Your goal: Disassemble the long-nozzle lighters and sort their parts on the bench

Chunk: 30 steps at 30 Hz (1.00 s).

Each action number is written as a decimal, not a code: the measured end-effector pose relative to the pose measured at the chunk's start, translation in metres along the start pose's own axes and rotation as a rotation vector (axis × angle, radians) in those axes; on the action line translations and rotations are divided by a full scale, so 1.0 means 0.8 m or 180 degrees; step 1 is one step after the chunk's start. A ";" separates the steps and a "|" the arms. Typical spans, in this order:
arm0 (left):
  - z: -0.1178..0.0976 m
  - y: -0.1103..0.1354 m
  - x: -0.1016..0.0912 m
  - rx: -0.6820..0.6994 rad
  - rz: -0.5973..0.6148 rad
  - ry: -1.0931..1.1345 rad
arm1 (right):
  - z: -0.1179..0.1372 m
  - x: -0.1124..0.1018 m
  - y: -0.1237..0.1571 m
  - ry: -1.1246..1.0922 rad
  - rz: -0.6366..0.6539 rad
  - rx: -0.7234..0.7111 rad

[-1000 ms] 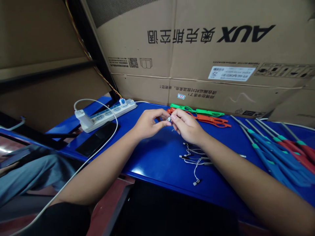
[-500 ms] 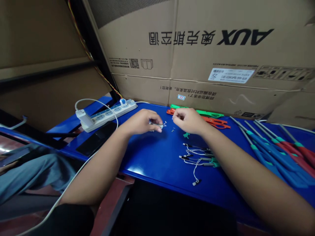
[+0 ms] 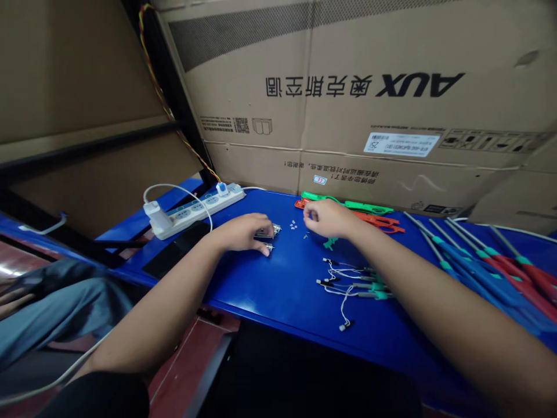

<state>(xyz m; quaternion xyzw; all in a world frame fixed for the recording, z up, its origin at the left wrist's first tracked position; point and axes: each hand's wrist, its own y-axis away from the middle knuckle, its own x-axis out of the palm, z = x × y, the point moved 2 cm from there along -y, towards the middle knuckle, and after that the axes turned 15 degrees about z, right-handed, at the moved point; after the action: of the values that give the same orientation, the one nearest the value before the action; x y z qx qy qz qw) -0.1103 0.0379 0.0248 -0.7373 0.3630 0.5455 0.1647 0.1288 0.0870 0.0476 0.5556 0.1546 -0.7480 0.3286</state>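
The metal part (image 3: 264, 233) sits pinched in my left grip (image 3: 239, 233), lying sideways. My right grip (image 3: 327, 219) is curled beside tiny white bits (image 3: 293, 225); I cannot tell whether it holds anything.

Right there on your carton (image 3: 331, 46), across the top of the frame, a big upside-down AUX logo (image 3: 420, 85) with 奥克斯空调 (image 3: 319, 86) just to its left! Lower right, a white label (image 3: 401, 144) shows 25 — and lower left, a printed line ends in 谢谢您 (image 3: 292, 165) — the finer print's too small to call.
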 end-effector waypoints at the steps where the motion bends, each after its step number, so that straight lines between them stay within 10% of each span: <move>1: -0.001 -0.001 0.004 -0.0158 -0.0255 -0.0060 | -0.002 -0.005 0.017 0.0008 -0.0017 -0.0031; 6: -0.001 -0.020 0.042 -0.1213 -0.0409 -0.0084 | -0.026 -0.018 0.120 0.0050 -0.0332 -0.0075; 15: 0.004 -0.056 0.040 -0.1479 -0.0423 -0.0110 | -0.073 0.012 0.278 0.0010 -0.1004 0.0613; 19: 0.004 -0.068 0.031 -0.1513 -0.0560 -0.0114 | -0.073 0.044 0.291 0.0382 -0.0063 0.0452; 24: -0.021 -0.078 0.016 -0.1592 -0.1039 -0.0192 | -0.071 0.054 0.265 0.0305 -0.0017 0.0431; 30: -0.134 -0.124 0.026 0.0046 -0.0571 -0.0238 | -0.070 0.049 0.255 0.0122 -0.0042 0.0220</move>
<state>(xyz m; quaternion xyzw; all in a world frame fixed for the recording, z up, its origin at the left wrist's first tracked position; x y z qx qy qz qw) 0.0368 0.0297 0.0276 -0.7447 0.2931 0.5531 0.2317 0.2986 -0.0426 0.0194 0.5798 0.1387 -0.7442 0.3013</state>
